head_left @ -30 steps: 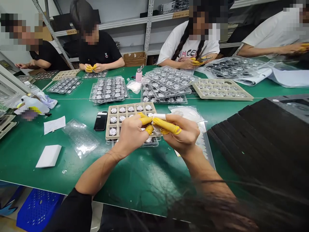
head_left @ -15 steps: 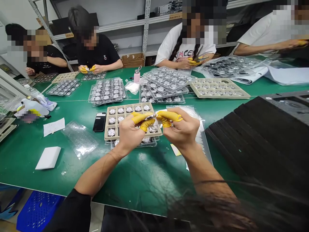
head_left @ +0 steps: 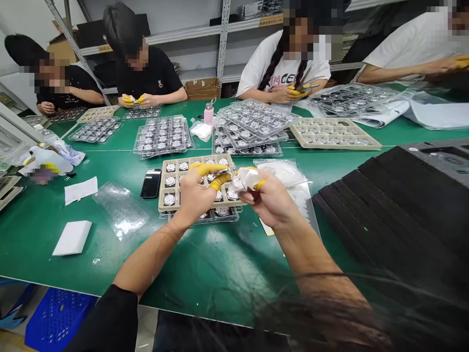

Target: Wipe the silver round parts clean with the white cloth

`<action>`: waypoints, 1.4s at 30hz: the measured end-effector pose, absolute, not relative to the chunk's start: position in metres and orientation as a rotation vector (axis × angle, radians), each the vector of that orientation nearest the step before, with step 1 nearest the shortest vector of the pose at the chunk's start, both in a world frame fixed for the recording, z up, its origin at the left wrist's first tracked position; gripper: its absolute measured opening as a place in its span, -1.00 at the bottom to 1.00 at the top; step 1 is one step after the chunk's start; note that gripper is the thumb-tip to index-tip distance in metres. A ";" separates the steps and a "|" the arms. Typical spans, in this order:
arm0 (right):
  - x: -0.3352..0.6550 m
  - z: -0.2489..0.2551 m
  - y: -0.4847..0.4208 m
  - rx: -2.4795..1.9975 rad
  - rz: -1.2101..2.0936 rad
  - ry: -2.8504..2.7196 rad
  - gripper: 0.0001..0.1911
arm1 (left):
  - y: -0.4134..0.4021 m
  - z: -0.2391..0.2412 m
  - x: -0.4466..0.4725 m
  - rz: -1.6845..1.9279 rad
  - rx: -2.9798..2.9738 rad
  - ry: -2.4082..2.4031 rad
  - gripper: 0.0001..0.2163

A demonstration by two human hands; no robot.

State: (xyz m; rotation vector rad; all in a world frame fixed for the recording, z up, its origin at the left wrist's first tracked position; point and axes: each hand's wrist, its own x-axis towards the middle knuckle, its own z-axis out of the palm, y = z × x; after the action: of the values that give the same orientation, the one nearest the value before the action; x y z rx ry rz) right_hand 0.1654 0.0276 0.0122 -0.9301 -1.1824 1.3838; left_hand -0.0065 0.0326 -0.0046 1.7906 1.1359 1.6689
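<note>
My left hand [head_left: 196, 193] pinches a thin, round silver metal piece [head_left: 224, 171], seen nearly edge-on, between thumb and forefinger in yellow finger cots. My right hand [head_left: 274, 200], also wearing yellow cots, grips a crumpled white cloth [head_left: 245, 180] close to the piece; whether they touch I cannot tell. Below both hands lies a beige compartment tray [head_left: 160, 195] with round silver pieces in its cells. It rests on a clear plastic tray [head_left: 235, 215] of similar pieces. My hands hide part of the beige tray.
A phone [head_left: 151, 184] lies left of the tray, near a clear plastic bag [head_left: 119, 210] and a white block [head_left: 72, 238]. Stacked clear trays [head_left: 163, 137] and a pink bottle [head_left: 208, 115] stand behind. Black foam sheets [head_left: 395, 205] occupy the right. Several co-workers sit opposite.
My right hand has turned and drawn slightly back from the metal piece, showing more of the white cloth. My left hand has shifted slightly left and up, still holding the piece.
</note>
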 end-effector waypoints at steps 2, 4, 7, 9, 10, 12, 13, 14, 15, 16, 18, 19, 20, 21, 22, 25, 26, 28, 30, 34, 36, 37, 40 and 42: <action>0.170 0.011 0.029 -0.965 0.928 -1.248 -0.79 | 0.034 -0.001 -0.006 1.614 1.476 1.042 -0.80; 0.174 0.011 0.029 -0.934 0.460 -1.355 -0.90 | 0.034 0.003 -0.005 1.551 1.294 0.950 -0.70; 0.177 0.006 0.026 -0.815 0.048 -1.504 -0.87 | 0.031 0.009 -0.004 1.480 1.219 0.911 -0.63; 0.175 0.002 0.025 -0.766 -0.085 -1.566 -0.76 | 0.028 0.009 -0.003 1.410 1.236 0.887 -0.61; 0.173 -0.001 0.025 -0.753 -0.128 -1.587 -0.73 | 0.027 0.009 -0.002 1.374 1.257 0.875 -0.61; 0.170 -0.005 0.025 -0.752 -0.180 -1.612 -0.75 | 0.025 0.008 -0.002 1.332 1.319 0.870 -0.63; 0.168 -0.006 0.025 -0.753 -0.199 -1.619 -0.77 | 0.023 0.007 -0.003 1.333 1.372 0.890 -0.65; 0.167 -0.006 0.025 -0.751 -0.213 -1.627 -0.79 | 0.022 0.007 -0.004 1.345 1.455 0.937 -0.69; 0.167 -0.006 0.026 -0.749 -0.222 -1.636 -0.80 | 0.020 0.007 -0.006 1.359 1.571 1.010 -0.74; 0.167 -0.005 0.026 -0.743 -0.229 -1.648 -0.78 | 0.019 0.008 -0.007 1.364 1.713 1.097 -0.79; 0.170 -0.003 0.027 -0.710 -0.264 -1.689 -0.72 | 0.015 0.010 -0.009 1.357 1.985 1.261 -0.80; 0.172 -0.001 0.028 -0.706 -0.305 -1.720 -0.68 | 0.013 0.010 -0.009 1.363 2.081 1.315 -0.78; 0.175 0.001 0.028 -0.711 -0.369 -1.753 -0.65 | 0.012 0.010 -0.009 1.383 2.145 1.346 -0.77; 0.178 0.002 0.029 -0.722 -0.450 -1.781 -0.63 | 0.011 0.009 -0.009 1.420 2.185 1.363 -0.76; 0.181 0.003 0.029 -0.743 -0.534 -1.805 -0.62 | 0.010 0.007 -0.008 1.458 2.217 1.379 -0.76; 0.184 0.001 0.029 -0.868 -0.685 -1.818 -0.67 | 0.012 -0.002 -0.004 1.535 2.314 1.415 -0.77; 0.183 -0.001 0.029 -0.921 -0.666 -1.811 -0.70 | 0.014 -0.005 -0.004 1.553 2.338 1.409 -0.75; 0.181 -0.006 0.032 -1.040 -0.445 -1.797 -0.78 | 0.018 -0.010 -0.004 1.595 2.334 1.373 -0.72; 0.178 -0.009 0.036 -1.089 0.015 -1.741 -0.88 | 0.024 -0.010 -0.005 1.616 2.198 1.344 -0.72; 0.177 -0.004 0.040 -0.989 0.650 -1.518 -0.78 | 0.034 -0.002 -0.008 1.505 1.542 1.152 -0.76; 0.178 0.001 0.037 -0.958 0.565 -1.493 -0.76 | 0.037 0.003 -0.008 1.440 1.292 1.032 -0.66; 0.178 0.003 0.036 -0.942 0.476 -1.492 -0.77 | 0.038 0.004 -0.008 1.425 1.221 0.997 -0.62; 0.175 0.004 0.031 -0.896 0.206 -1.484 -0.83 | 0.036 0.006 -0.006 1.388 1.179 0.924 -0.57; 0.171 0.000 0.030 -0.852 0.068 -1.501 -0.89 | 0.032 0.007 -0.005 1.334 1.266 0.869 -0.58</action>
State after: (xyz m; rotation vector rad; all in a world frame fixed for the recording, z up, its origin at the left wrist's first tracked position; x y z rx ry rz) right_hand 0.1705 0.0297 -0.0005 -0.8516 -1.5010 0.0679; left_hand -0.0050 0.0322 0.0071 1.2662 0.8692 1.3343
